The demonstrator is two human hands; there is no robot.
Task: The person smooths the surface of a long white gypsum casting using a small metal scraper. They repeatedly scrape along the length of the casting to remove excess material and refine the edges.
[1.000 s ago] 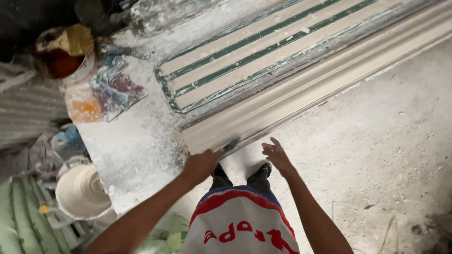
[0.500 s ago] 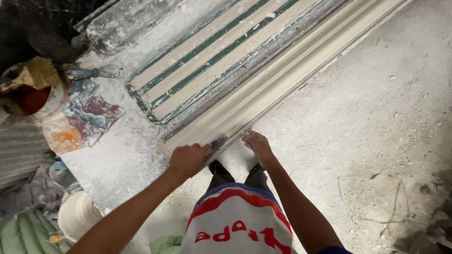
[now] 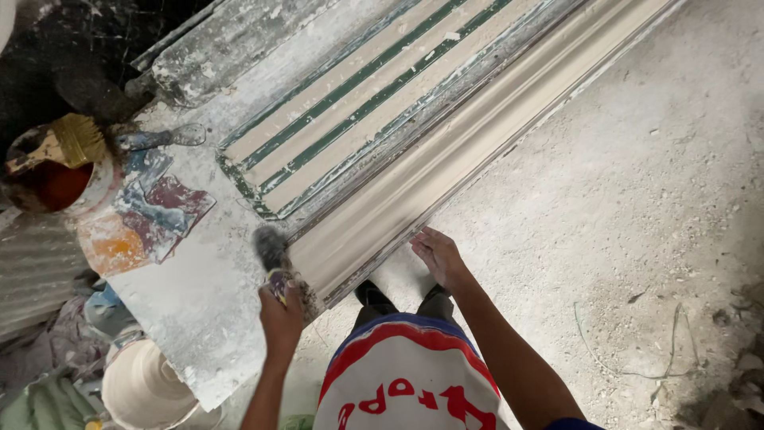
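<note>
Standing at the near edge of the worktop (image 3: 199, 334), a person in a red, white and blue shirt was seen from above. A small brush (image 3: 272, 253) with dark, dusty bristles was clenched in the left hand (image 3: 280, 314), the grip closed around its handle and the bristles laid just beside the near end of a long plaster moulding (image 3: 446, 163). The right hand (image 3: 439, 256) was held released, its fingers spread against the moulding's floor-side edge. The moulding was pale, smooth and stepped in profile, and it was laid diagonally along the worktop's edge. The worktop was coated in white powder.

One white bucket (image 3: 142, 388) was set below the worktop's near corner; its inside looked pale, and any contents could not be told. Paint-stained sheets (image 3: 151, 219) in orange, red and blue were spread farther along the worktop. Beyond the moulding, one long mould (image 3: 358, 95) with three cream strips parted by green lines was laid parallel. At the far left, one round can (image 3: 56, 179) holding dark red liquid was topped by one wide yellow-bristled brush (image 3: 60, 143). The grey concrete floor (image 3: 637, 199) was rough and dusty.
</note>
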